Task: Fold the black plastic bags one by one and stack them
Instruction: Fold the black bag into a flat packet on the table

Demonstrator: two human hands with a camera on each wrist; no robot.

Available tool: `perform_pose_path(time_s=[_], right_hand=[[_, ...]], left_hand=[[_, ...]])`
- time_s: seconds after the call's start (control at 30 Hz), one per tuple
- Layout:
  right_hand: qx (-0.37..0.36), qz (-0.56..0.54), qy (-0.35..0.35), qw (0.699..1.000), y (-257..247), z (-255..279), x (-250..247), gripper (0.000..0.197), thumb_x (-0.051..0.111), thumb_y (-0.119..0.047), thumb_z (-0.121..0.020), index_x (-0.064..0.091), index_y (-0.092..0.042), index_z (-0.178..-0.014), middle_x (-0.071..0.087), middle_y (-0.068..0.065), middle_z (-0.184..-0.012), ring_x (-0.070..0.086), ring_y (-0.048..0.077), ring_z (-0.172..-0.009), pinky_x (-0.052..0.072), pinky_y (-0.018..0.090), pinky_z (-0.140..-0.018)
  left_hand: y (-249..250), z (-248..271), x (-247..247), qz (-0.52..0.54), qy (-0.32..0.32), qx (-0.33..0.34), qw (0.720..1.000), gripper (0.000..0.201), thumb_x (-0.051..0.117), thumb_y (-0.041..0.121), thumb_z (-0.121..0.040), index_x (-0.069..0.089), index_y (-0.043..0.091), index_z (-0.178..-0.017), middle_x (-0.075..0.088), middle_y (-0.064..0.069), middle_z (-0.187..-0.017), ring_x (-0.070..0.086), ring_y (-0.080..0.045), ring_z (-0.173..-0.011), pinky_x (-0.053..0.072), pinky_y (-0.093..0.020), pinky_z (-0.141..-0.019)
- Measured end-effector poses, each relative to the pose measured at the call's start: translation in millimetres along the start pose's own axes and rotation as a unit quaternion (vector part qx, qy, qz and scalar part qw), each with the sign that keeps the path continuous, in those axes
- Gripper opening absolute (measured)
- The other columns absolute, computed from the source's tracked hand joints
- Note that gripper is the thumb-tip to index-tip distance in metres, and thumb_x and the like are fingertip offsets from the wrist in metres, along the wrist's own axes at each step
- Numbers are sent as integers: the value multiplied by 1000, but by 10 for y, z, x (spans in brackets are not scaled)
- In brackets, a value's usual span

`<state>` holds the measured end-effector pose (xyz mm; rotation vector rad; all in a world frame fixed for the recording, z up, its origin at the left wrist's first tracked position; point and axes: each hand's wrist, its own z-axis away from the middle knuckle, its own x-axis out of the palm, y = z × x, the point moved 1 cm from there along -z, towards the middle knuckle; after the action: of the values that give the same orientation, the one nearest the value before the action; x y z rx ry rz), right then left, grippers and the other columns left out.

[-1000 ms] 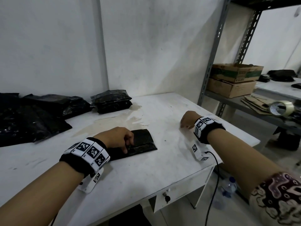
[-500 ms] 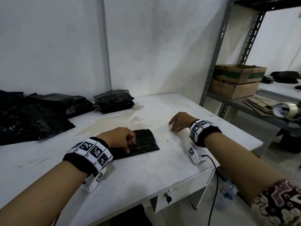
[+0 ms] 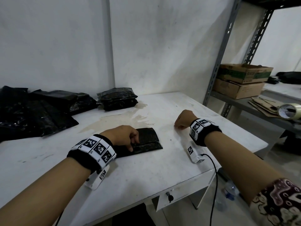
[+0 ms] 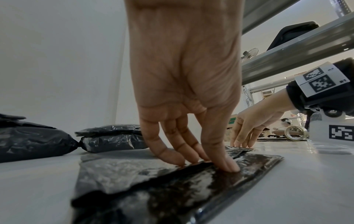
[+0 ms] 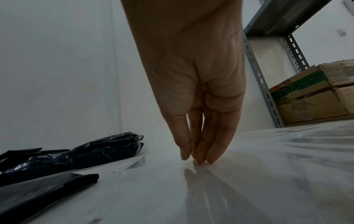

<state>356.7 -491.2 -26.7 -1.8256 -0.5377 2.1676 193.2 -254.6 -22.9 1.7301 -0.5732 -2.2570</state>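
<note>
Head view: a folded black bag (image 3: 143, 142) lies flat on the white table (image 3: 146, 173), near the front edge and a little left of centre. The left hand (image 3: 121, 136) rests on the bag's left part, fingers bent downward, tips pressing the plastic. The right hand (image 3: 183, 119) is to the right of the bag, apart from it, fingertips touching bare tabletop. At the far left lies a loose heap of black bags (image 3: 35, 111); just right of it, against the wall, sits a small stack of folded bags (image 3: 118, 99). A metal shelf (image 3: 254, 103) on the right carries cardboard boxes (image 3: 241, 80) and a roll of tape (image 3: 289, 110).

Left wrist view: the left hand (image 4: 184, 91) points down, its straight fingertips (image 4: 229, 166) pressing along a fold line of the folded black bag (image 4: 172, 189), gripping nothing. The right hand (image 4: 254, 121) shows beyond the bag's far right corner, fingertips down on the table. The stack of folded bags (image 4: 113, 137) sits far left.

Right wrist view: the right hand (image 5: 197, 91) hangs with fingers straight and together, fingertips (image 5: 212, 157) touching the table (image 5: 249, 181), holding nothing. The folded black bag (image 5: 38, 192) lies to the near left, clear of the fingers.
</note>
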Motion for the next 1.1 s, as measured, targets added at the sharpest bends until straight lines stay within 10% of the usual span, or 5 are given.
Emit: perform_pose_path(time_s=[0.23,0.47,0.9,1.1], right_hand=[[-14,-32,-3,999,37,-16,-22,19,75,-11,-75,73,-3,-92,75,11,-86,73,22,-81,60,35,-78],[13,-51,29,998,22,-123,30,13,80,-16,-70,68,-11,-73,75,8,-79,73,19,-79,59,33,-80],[-11,-62,59,996,37,-253,70,42,82,-13,-66,68,0,-103,68,19,-105,66,33,-100,56,42,-88],[-5,-97,32,995,53,-262,38,24,81,-8,-69,68,-3,-89,71,16,-95,71,26,-88,59,38,-81]], left_hand=[[-5,0,-4,-6,-1,-5,1000,35,79,3,-69,67,17,-99,60,6,-90,56,-11,-86,43,-20,-74],[-4,-1,-1,-6,-5,-3,1000,34,79,3,-70,67,17,-99,60,6,-90,55,-11,-86,42,-19,-73],[3,6,-6,-9,-7,-2,1000,35,79,3,-70,67,17,-100,59,8,-88,55,-10,-86,42,-18,-72],[17,14,-7,-14,-6,-6,1000,35,79,4,-71,67,16,-101,60,6,-92,56,-11,-88,44,-24,-81]])
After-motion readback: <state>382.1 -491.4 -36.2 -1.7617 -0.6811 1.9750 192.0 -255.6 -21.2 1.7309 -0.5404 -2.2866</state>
